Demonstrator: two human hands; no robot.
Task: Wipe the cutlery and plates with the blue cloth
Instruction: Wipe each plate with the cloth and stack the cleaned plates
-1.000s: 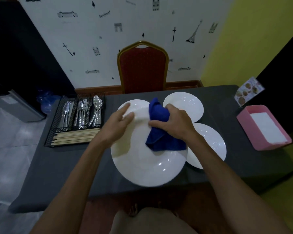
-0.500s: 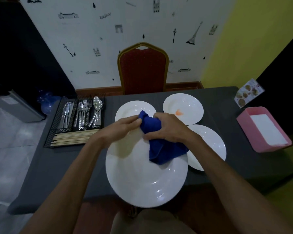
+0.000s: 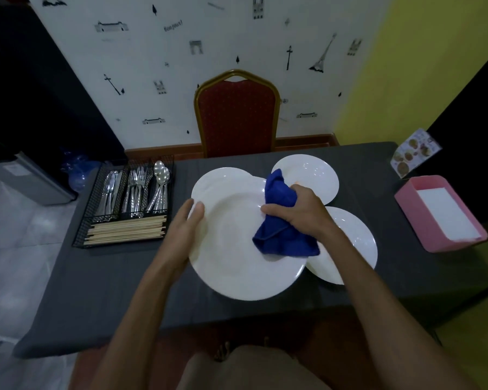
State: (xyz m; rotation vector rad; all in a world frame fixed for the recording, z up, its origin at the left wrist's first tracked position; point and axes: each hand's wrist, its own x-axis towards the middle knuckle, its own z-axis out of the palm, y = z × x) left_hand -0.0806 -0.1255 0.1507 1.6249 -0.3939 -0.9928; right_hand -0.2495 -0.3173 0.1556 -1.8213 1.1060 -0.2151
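A large white plate (image 3: 237, 254) is held above the dark table. My left hand (image 3: 186, 223) grips its left rim, thumb on top. My right hand (image 3: 296, 209) clutches the bunched blue cloth (image 3: 282, 235) and presses it on the plate's right side. Beneath and behind it lie other white plates: one at the back left (image 3: 223, 177), one at the back right (image 3: 313, 175), one at the right (image 3: 355, 243). Knives, forks and spoons (image 3: 137, 190) stand in a black wire tray (image 3: 81, 235) at the left.
Wooden chopsticks (image 3: 127, 230) fill the tray's front compartment. A pink box (image 3: 412, 218) with white paper sits at the table's right edge, a menu card (image 3: 414, 152) behind it. A red chair (image 3: 237, 116) stands at the far side. The table's front edge (image 3: 181, 327) is near my body.
My left hand has slid from the plate's top rim down to its left rim. The plate has shifted up and right, and the cloth has moved to its right side.
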